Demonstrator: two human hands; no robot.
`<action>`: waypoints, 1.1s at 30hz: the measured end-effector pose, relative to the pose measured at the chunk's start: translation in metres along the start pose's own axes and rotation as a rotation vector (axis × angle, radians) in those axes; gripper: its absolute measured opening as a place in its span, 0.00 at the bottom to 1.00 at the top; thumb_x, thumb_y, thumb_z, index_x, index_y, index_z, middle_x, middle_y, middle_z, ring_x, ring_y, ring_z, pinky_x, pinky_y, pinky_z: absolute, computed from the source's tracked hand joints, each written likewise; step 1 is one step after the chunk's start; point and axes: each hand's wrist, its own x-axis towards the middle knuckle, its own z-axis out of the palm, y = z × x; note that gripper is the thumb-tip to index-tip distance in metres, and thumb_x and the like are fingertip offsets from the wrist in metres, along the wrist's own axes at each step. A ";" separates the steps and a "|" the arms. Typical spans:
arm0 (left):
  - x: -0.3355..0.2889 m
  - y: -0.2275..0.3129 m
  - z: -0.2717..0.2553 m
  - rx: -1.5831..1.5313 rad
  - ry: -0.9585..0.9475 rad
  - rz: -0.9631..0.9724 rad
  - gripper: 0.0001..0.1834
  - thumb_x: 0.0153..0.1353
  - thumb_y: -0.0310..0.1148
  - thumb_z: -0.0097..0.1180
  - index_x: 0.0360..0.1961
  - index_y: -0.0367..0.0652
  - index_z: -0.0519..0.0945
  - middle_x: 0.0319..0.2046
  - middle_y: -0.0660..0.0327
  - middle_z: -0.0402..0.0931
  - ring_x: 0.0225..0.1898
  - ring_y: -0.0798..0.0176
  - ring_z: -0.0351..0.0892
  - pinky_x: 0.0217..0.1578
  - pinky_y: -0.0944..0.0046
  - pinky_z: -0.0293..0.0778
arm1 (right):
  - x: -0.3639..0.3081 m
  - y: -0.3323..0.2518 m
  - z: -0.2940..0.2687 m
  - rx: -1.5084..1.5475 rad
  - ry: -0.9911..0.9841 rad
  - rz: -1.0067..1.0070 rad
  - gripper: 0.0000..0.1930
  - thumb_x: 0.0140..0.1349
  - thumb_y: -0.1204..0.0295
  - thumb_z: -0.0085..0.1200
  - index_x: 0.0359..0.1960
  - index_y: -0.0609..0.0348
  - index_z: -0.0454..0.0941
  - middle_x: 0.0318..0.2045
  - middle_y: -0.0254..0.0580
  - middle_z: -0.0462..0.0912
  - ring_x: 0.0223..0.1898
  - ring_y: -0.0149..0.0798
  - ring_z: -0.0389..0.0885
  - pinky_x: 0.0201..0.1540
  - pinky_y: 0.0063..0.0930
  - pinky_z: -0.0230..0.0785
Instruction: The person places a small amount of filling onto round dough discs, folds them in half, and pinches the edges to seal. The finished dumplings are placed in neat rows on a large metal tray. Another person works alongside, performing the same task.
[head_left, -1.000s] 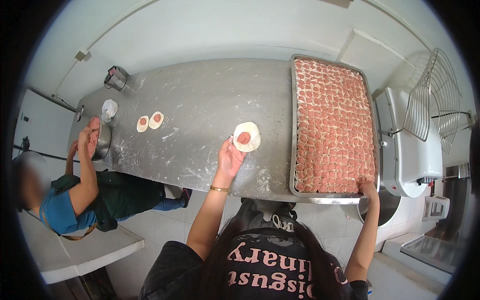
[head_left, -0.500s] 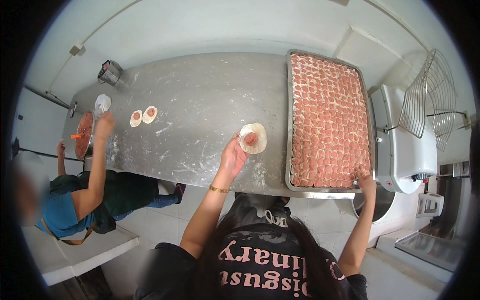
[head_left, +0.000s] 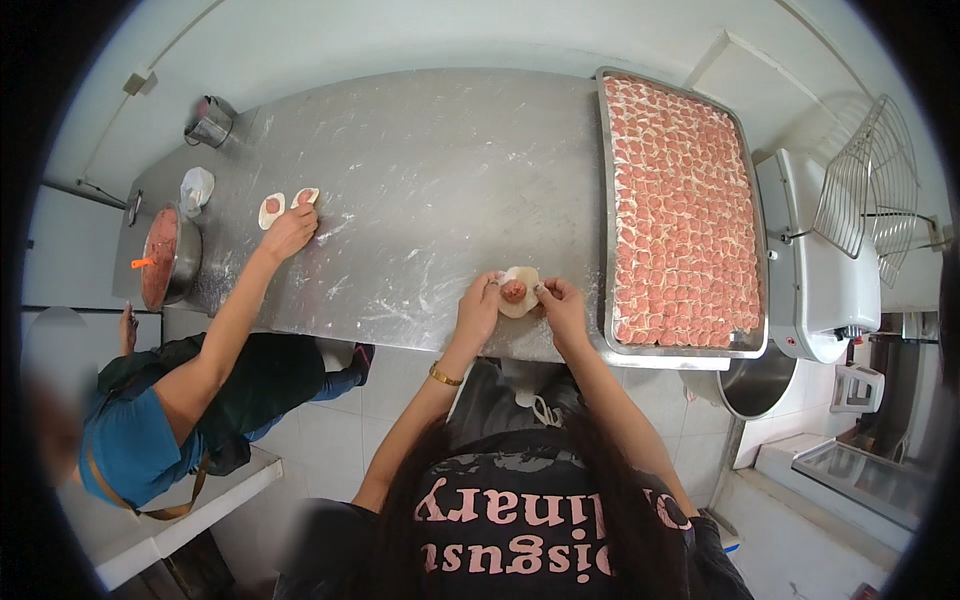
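In front of me, above the near edge of the steel table, a round dough wrapper (head_left: pixel 527 305) carries a lump of pink minced meat (head_left: pixel 513 291). My left hand (head_left: pixel 477 312) grips the wrapper's left side with its fingers. The opposite edge is pinched by my right hand (head_left: pixel 564 310). To the right, a large metal tray (head_left: pixel 607 220) is packed with rows of small dumplings (head_left: pixel 685 215), their pink filling showing on top. A small gap shows at the tray's near right corner.
At left, a co-worker's hand (head_left: pixel 293 232) touches one of two meat-topped wrappers (head_left: pixel 271 208) on the floury table (head_left: pixel 420 180). A steel bowl of minced meat (head_left: pixel 160 245), white bag (head_left: pixel 197 190) and metal bucket (head_left: pixel 210 125) stand beyond. A white machine (head_left: pixel 825 255) sits right of the tray.
My right hand has left the tray's near right corner and come to the wrapper's right edge. The co-worker's hand has moved from near the bowl to the wrappers on the table.
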 end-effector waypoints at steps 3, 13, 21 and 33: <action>-0.001 -0.020 -0.002 0.044 0.050 0.131 0.16 0.66 0.25 0.38 0.50 0.32 0.75 0.45 0.53 0.78 0.48 0.64 0.77 0.48 0.66 0.74 | 0.000 0.013 -0.002 -0.023 0.041 0.026 0.11 0.61 0.77 0.53 0.44 0.69 0.76 0.37 0.40 0.81 0.36 0.31 0.80 0.41 0.25 0.75; -0.001 -0.020 -0.011 -0.285 -0.134 0.039 0.12 0.61 0.23 0.54 0.46 0.34 0.76 0.39 0.59 0.79 0.38 0.69 0.79 0.39 0.71 0.76 | -0.012 0.015 0.001 -0.109 -0.042 -0.128 0.13 0.59 0.80 0.54 0.47 0.68 0.76 0.37 0.39 0.83 0.37 0.28 0.79 0.42 0.20 0.71; -0.003 -0.010 -0.012 -0.457 -0.158 0.029 0.07 0.59 0.25 0.60 0.36 0.40 0.74 0.32 0.66 0.74 0.35 0.73 0.76 0.36 0.72 0.75 | -0.025 -0.002 0.002 0.063 -0.048 -0.211 0.14 0.56 0.78 0.58 0.45 0.69 0.78 0.34 0.38 0.83 0.34 0.30 0.81 0.39 0.21 0.72; -0.005 -0.015 -0.012 -0.065 -0.110 0.212 0.08 0.55 0.19 0.58 0.38 0.34 0.77 0.44 0.59 0.76 0.41 0.67 0.78 0.45 0.67 0.76 | -0.020 -0.005 -0.020 -0.424 -0.076 -0.290 0.15 0.52 0.82 0.60 0.43 0.69 0.79 0.35 0.41 0.83 0.37 0.30 0.81 0.43 0.23 0.75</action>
